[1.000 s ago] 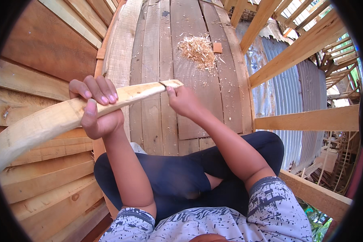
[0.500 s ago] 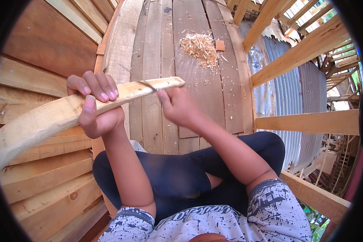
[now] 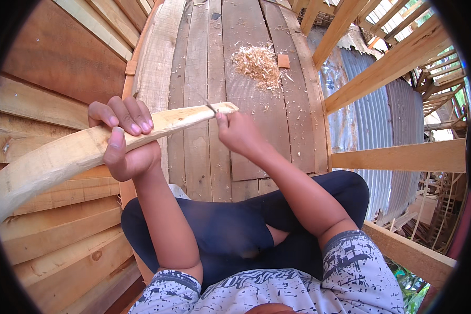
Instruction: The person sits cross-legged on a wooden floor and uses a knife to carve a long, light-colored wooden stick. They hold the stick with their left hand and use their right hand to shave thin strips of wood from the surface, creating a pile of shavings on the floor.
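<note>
Pale curved timber (image 3: 81,145), thin blade (image 3: 211,108) across its narrow end

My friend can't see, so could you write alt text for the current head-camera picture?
A person's left hand grips a long, curved, pale wooden piece while the right hand holds a thin, dark, blade-like tool at the wood's narrow end. Beyond them, a heap of pale wood shavings lies beside a small, square, orange-brown block on brown floor planks.
</note>
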A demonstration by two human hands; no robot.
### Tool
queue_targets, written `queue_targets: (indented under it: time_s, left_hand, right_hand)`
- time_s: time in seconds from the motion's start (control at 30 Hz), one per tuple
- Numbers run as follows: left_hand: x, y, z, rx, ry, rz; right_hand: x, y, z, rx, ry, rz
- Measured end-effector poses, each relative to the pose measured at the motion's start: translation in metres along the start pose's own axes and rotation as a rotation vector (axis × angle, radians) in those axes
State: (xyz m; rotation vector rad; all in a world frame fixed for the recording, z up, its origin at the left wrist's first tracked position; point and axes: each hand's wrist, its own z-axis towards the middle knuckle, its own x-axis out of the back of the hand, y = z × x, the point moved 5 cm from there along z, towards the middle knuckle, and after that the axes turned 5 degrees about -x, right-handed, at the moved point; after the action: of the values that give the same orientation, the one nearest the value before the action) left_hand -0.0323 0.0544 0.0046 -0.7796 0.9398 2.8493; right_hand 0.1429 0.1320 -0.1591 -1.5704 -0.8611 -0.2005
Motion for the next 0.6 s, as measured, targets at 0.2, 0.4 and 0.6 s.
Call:
queue_targets:
  time_s: [0.2,0.4,0.6]
  left_hand:
    - [0.0,0.002,-0.002,-0.004,-0.006,-0.012]
    - [0.007,0.006,-0.004,0.002,0.016,0.013]
    - [-0.008,-0.003,0.001,-0.001,-0.001,-0.041]
  right_hand:
    - [0.003,0.001,-0.001,-0.105,-0.042,0.063]
    - [0.002,-0.027,-0.011,-0.06,-0.181,-0.006]
    - [-0.005,0.072,0.034,-0.152,-0.105,-0.011]
